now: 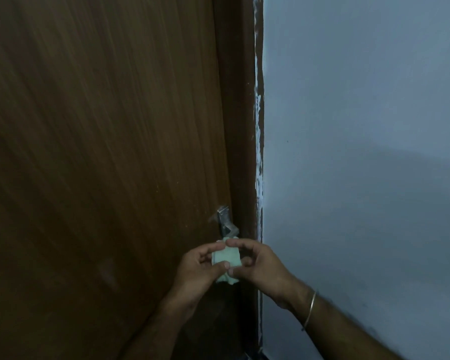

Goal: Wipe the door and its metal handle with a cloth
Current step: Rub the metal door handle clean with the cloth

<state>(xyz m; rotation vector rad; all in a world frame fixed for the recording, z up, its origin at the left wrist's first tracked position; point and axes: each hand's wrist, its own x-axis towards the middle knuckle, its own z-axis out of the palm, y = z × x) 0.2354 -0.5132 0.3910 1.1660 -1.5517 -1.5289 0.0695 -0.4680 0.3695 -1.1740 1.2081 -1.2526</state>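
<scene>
Both hands, left (202,266) and right (260,266), pinch a folded pale-green cloth (225,258) just below the metal handle (225,220) on the brown door (102,152).

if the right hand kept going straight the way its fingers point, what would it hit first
Likely the pale green cloth that the right hand already grips with the left hand; beyond it the wooden door, just below the metal handle. Depth is unclear.

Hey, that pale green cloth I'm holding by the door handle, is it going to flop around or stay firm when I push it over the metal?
The cloth is folded into a small pad between both hands, so it should push fairly firmly. Its loose lower edge hangs below the fingers, so it is probably soft and could unfold. It looks light.
</scene>
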